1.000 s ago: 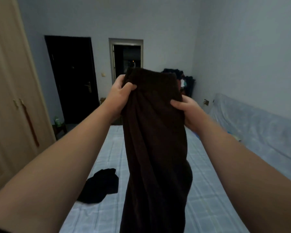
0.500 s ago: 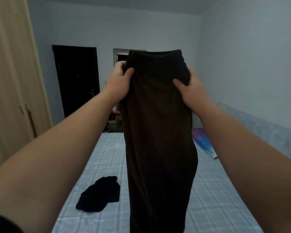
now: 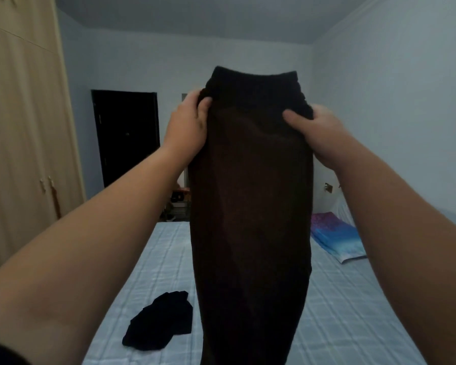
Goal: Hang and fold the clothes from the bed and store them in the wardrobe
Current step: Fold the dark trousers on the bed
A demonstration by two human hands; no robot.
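Observation:
A long dark brown garment (image 3: 250,206) hangs in front of me over the bed (image 3: 353,312). My left hand (image 3: 187,125) grips its top left edge, thumb on the front. My right hand (image 3: 313,130) grips its top right edge the same way. The waistband stands up between the two hands, and the cloth's lower end runs out of view at the bottom. A small black garment (image 3: 158,322) lies crumpled on the bed at the lower left. The beige wardrobe (image 3: 24,140) stands at the left with its doors closed.
A colourful pillow (image 3: 334,235) lies on the bed's right side by the wall. A dark closed door (image 3: 127,135) is in the far wall. Small clutter (image 3: 178,204) sits on the floor beyond the bed's foot.
Both hands have lifted the brown garment higher and spread its top edge a little wider. My view has tilted upward, so the ceiling now shows.

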